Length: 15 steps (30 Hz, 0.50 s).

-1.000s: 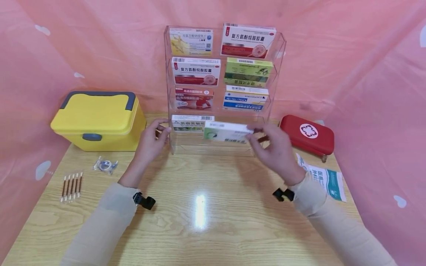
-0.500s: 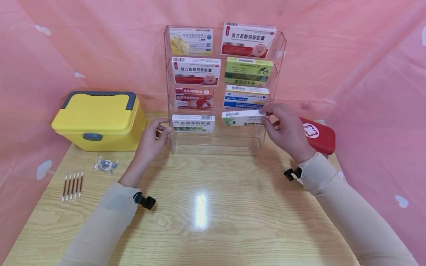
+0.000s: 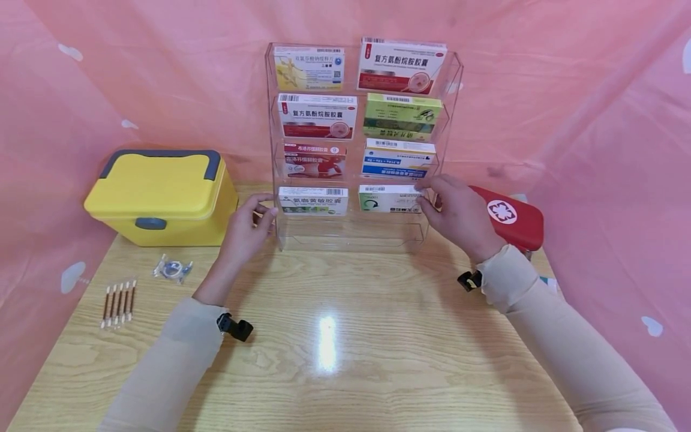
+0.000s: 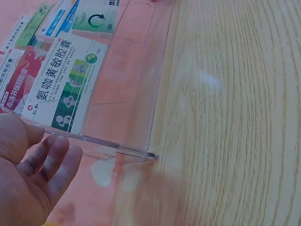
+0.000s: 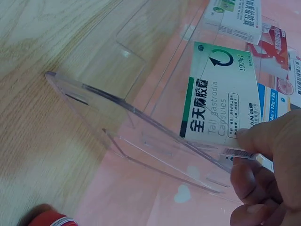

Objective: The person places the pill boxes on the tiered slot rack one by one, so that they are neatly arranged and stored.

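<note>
right hand [image 3: 459, 217] pinches white-green box [image 3: 390, 198] at its right end, box in bottom right slot of clear rack [image 3: 450, 120]. left hand [image 3: 245, 231] fingers relaxed, touching rack's left edge.

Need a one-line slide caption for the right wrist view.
Right hand pinches a white-and-green medicine box standing in the clear acrylic rack.

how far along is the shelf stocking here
Nearly done, it seems. Seven boxes already sit in the clear rack. The eighth, a white and green box, is down in the bottom right slot, with the right hand pinching its corner. The left hand rests at the rack's left edge. Only letting go looks left.
</note>
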Each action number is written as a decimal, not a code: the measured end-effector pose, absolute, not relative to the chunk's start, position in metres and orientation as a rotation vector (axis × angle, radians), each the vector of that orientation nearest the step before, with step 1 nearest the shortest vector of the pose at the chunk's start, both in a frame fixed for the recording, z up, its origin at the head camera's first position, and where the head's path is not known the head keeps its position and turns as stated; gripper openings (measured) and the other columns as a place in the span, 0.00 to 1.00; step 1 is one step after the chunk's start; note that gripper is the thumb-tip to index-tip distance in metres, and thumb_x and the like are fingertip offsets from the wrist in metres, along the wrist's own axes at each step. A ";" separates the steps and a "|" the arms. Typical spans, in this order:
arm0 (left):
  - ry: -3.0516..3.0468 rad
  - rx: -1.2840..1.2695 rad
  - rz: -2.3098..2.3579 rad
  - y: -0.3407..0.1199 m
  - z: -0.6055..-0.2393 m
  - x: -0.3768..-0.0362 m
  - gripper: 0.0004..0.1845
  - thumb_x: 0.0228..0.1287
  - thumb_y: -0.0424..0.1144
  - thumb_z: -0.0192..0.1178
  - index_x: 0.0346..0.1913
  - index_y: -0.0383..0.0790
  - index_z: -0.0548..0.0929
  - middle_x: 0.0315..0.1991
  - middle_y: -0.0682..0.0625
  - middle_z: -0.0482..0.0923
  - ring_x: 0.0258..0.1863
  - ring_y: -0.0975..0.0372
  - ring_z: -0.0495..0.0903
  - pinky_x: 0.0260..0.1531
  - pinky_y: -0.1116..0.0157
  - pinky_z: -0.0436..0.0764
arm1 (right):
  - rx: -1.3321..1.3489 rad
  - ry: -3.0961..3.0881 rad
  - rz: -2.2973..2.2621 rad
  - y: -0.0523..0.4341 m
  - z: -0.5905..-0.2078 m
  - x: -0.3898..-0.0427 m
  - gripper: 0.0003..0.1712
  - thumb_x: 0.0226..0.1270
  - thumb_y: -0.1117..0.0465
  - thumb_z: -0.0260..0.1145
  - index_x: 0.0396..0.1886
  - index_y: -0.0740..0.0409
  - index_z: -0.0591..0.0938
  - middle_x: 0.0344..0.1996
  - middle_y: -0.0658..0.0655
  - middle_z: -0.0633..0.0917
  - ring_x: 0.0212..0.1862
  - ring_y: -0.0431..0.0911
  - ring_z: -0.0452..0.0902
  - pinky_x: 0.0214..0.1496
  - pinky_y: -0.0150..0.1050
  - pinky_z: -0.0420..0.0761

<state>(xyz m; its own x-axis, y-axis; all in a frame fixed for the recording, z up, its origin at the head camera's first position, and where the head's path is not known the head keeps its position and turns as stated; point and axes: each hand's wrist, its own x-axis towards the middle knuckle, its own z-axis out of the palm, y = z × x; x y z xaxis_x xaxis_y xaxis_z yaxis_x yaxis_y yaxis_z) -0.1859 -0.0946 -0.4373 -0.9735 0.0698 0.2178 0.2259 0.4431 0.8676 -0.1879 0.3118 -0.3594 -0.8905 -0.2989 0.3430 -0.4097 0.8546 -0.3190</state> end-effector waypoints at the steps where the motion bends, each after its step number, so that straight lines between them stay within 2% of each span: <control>1: -2.540 -0.261 -1.561 -0.095 -0.437 -0.186 0.19 0.77 0.42 0.58 0.66 0.42 0.76 0.39 0.44 0.80 0.31 0.52 0.81 0.26 0.66 0.81 | 0.532 -2.758 0.558 0.312 -0.359 -0.188 0.21 0.64 0.62 0.75 0.57 0.51 0.83 0.50 0.54 0.83 0.37 0.49 0.77 0.34 0.46 0.84; 6: -2.540 -0.259 -1.580 -0.094 -0.437 -0.186 0.19 0.77 0.41 0.58 0.66 0.42 0.76 0.40 0.44 0.79 0.32 0.51 0.81 0.26 0.66 0.82 | 0.528 -2.756 0.543 0.312 -0.361 -0.187 0.22 0.64 0.61 0.76 0.57 0.51 0.84 0.53 0.54 0.82 0.37 0.49 0.78 0.36 0.48 0.85; 10: -2.554 -0.249 -1.583 -0.095 -0.437 -0.185 0.19 0.77 0.42 0.58 0.66 0.42 0.76 0.41 0.44 0.79 0.33 0.51 0.80 0.28 0.64 0.82 | 0.541 -2.677 0.598 0.307 -0.366 -0.179 0.19 0.66 0.60 0.74 0.56 0.53 0.84 0.53 0.53 0.82 0.38 0.47 0.78 0.35 0.45 0.82; 13: -2.556 -0.258 -1.525 -0.095 -0.438 -0.181 0.21 0.76 0.42 0.59 0.67 0.40 0.75 0.44 0.44 0.80 0.36 0.51 0.79 0.33 0.60 0.83 | 0.572 -2.629 0.682 0.298 -0.375 -0.164 0.20 0.68 0.58 0.72 0.57 0.53 0.82 0.54 0.51 0.81 0.43 0.46 0.79 0.36 0.44 0.82; 15: -2.554 -0.300 -1.355 -0.093 -0.439 -0.175 0.23 0.75 0.42 0.61 0.68 0.38 0.74 0.48 0.42 0.79 0.40 0.51 0.78 0.36 0.57 0.82 | 0.597 -2.635 0.737 0.291 -0.383 -0.150 0.24 0.68 0.55 0.73 0.61 0.52 0.81 0.58 0.50 0.80 0.50 0.45 0.79 0.40 0.45 0.84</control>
<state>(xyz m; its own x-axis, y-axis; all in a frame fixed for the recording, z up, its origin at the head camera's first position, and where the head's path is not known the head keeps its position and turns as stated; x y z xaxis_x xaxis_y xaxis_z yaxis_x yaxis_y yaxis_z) -0.1752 -0.0925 -0.4386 -0.9516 0.0701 0.2991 0.2870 0.5503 0.7841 -0.1503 0.2906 -0.3830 -0.8542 -0.3013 0.4238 -0.4775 0.7772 -0.4099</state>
